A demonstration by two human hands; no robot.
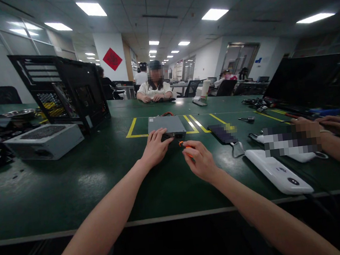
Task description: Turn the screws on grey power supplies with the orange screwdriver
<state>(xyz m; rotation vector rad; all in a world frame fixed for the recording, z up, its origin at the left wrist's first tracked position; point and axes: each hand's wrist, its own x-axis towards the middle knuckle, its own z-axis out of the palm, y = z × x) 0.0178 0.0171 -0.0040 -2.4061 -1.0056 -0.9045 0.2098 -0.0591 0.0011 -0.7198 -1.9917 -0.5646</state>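
A grey computer power supply unit (169, 124) lies flat on the green table, with a bundle of cables coming out at its far side. My left hand (156, 145) grips its near left corner, fingers on the top and thumb along the near side. Just off the near right corner, my right hand (200, 160) has its fingers closed around a screwdriver with an orange handle (187, 149). The screwdriver's tip is towards the unit's near face; whether it touches is too small to tell.
A black computer case (76, 89) and a second power supply (44, 141) stand left. To the right lie a phone (222, 134), a white power bank (276, 171) and a metal bit (247, 119). A co-worker's hands (332, 127) are far right; another person (155, 90) sits opposite.
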